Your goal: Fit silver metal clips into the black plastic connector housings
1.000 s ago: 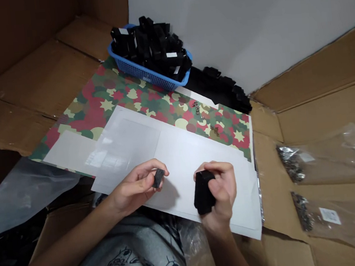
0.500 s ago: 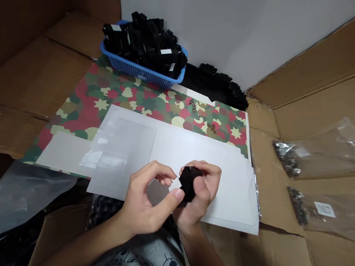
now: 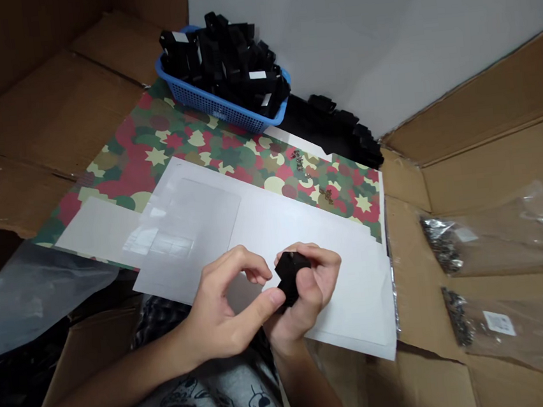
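A small black part point(image 3: 290, 274) is wrapped in the fingers of my right hand point(image 3: 315, 282), above the white sheets point(image 3: 333, 249). My left hand point(image 3: 230, 303) is beside it on the left, its thumb tip against the part's lower left edge. The left index finger curls close to the part's upper left side, with a gap between finger and thumb. A bit of white shows in that gap; whether it is a piece in the fingers or the sheet behind cannot be made out.
A blue basket point(image 3: 224, 111) heaped with black parts stands at the back, beside more black parts point(image 3: 341, 126). Small metal pieces point(image 3: 298, 160) lie on the patterned sheet point(image 3: 126, 160). Clear bags of metal pieces point(image 3: 448, 244) rest on cardboard at the right.
The white piece seen between my left finger and thumb is no longer distinct beside the black part. Both hands have hardly moved; the whole view has shifted slightly.
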Demonstrator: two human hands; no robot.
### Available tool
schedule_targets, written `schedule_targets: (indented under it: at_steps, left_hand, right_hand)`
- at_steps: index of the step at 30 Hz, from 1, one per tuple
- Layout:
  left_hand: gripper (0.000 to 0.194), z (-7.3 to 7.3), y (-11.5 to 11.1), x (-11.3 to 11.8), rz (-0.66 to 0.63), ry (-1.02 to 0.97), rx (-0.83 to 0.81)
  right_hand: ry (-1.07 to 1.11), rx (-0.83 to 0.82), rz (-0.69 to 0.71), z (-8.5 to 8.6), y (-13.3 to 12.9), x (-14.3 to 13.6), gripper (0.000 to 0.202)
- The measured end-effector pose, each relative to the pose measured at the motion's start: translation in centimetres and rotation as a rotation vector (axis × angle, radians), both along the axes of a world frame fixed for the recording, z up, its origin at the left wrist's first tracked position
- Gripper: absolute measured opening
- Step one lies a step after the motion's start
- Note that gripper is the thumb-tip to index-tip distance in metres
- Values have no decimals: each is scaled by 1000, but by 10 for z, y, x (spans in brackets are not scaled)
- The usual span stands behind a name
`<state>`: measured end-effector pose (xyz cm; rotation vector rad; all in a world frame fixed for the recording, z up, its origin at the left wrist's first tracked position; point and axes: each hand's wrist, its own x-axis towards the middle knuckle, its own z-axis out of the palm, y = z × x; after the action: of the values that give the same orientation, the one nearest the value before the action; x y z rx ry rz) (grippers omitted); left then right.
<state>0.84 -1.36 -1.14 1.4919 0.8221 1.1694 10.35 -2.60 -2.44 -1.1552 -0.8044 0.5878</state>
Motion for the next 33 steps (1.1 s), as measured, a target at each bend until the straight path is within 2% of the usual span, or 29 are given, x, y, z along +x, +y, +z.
schedule_targets:
  at_steps: [10, 13, 17, 23, 29, 33]
  left_hand:
    - [15, -4, -2, 0, 2, 47, 81]
    - [14, -3, -2, -2, -16, 67, 129]
    - [9, -2, 1, 0, -26, -28, 9]
    - [14, -2, 7, 10, 8, -9, -115]
    - [17, -3, 11, 15, -36, 47, -154]
    - [18, -3, 14, 15, -80, 51, -172]
  right_hand:
    - [-3, -12, -19, 2, 0, 0, 10]
    - [67, -63, 20, 5, 1, 1, 11]
    - [290, -148, 160, 6, 5, 1, 16]
    - [393, -83, 280, 5, 7, 1, 12]
    - [448, -192, 275, 7, 8, 1, 17]
    - [497, -180, 266, 7, 8, 1, 17]
